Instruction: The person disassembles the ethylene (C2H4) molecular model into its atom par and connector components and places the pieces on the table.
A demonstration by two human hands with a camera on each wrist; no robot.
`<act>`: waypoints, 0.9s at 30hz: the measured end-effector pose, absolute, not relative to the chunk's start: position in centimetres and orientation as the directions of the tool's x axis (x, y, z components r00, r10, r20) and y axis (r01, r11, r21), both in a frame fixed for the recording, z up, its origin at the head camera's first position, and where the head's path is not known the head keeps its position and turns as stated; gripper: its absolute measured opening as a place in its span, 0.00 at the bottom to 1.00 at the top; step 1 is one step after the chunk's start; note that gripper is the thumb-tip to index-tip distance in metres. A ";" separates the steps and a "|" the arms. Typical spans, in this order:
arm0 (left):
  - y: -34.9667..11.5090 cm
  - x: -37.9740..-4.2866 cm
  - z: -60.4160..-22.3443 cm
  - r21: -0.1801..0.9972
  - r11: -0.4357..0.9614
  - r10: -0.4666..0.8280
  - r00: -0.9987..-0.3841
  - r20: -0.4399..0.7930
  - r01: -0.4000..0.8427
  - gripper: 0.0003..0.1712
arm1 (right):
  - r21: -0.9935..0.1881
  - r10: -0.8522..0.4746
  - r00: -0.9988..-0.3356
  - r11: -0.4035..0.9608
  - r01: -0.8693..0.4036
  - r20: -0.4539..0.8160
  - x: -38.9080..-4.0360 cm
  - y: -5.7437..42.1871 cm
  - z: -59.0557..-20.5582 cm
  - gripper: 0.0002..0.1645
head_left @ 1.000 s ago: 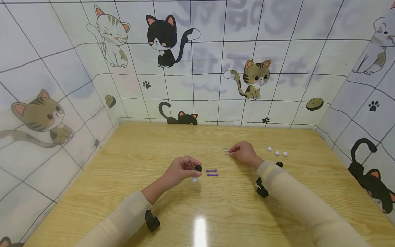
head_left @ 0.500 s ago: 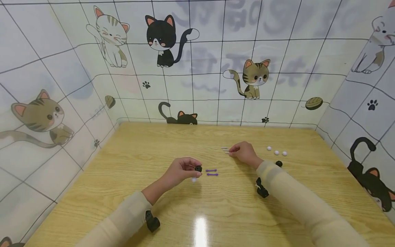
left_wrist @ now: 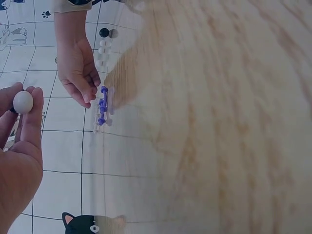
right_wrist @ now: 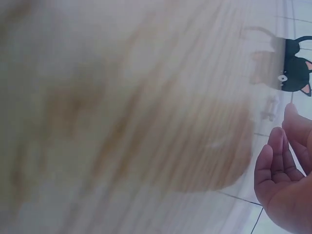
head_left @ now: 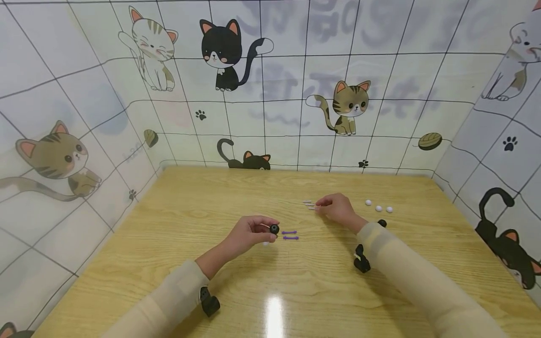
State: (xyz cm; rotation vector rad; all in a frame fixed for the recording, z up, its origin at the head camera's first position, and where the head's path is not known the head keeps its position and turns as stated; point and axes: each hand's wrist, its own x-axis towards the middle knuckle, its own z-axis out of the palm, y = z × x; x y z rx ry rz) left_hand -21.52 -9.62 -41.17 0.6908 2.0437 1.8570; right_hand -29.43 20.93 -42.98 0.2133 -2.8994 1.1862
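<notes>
My left hand (head_left: 249, 232) pinches a small black ball (head_left: 274, 229) with holes in it, above the table. A white ball (left_wrist: 23, 102) shows against it in the left wrist view, with a bit of black behind. My right hand (head_left: 336, 207) hovers low over the far side of the table, fingers loosely bent and thumb apart from them in the right wrist view. Its fingertips are right at the ends of several thin white sticks (head_left: 309, 204). Two purple connector rods (head_left: 290, 238) lie side by side between the hands.
Three white balls (head_left: 378, 208) lie in a row at the right. Another black ball (head_left: 382, 223) sits nearer, partly behind the right sleeve. The wooden table (head_left: 203, 197) ends at walls (head_left: 283, 112) printed with cats.
My right hand has drawn slightly back to the right from the white sticks, its fingertips lifting a little. My left hand has turned the black ball, so a hole now faces me.
</notes>
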 end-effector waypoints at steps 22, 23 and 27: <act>-8.6 -21.6 -41.7 0.982 0.066 0.536 -0.836 0.117 0.179 0.15 | -0.915 -0.251 -0.968 0.389 -0.104 0.003 -23.0 18.6 -40.7 0.20; -8.5 -21.6 -41.6 0.982 0.063 0.537 -0.835 0.120 0.181 0.15 | -0.920 -0.268 -0.963 0.375 -0.118 0.015 -22.7 18.4 -40.7 0.19; -8.4 -21.6 -41.6 0.979 0.048 0.539 -0.830 0.143 0.199 0.16 | -0.931 -0.311 -0.949 0.330 -0.154 0.047 -21.7 17.6 -40.7 0.19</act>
